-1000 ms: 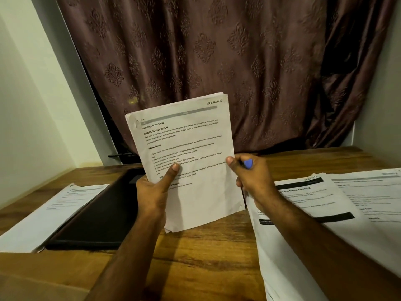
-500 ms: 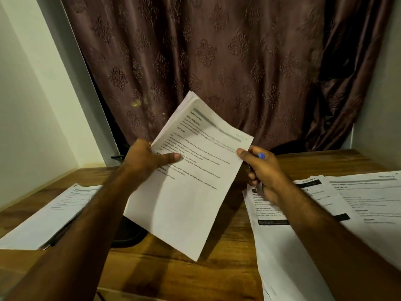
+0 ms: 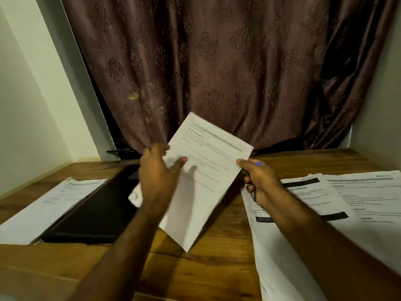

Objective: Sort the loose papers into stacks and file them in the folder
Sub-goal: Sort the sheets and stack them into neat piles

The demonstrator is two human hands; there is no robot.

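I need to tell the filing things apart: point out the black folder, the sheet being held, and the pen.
black folder (image 3: 91,211): head view, on its bare cover.
held sheet (image 3: 204,170): head view, on its printed middle.
pen (image 3: 258,164): head view, on its blue tip above the right fist.

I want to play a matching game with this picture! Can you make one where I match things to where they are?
Things:
1. held paper
2. black folder
3. blue-capped pen
4. curtain

Places:
A. flat on the table, left side
B. hanging behind the table
C. in the air between both hands
D. tucked in the right hand

Pairs: 1-C, 2-A, 3-D, 4-B
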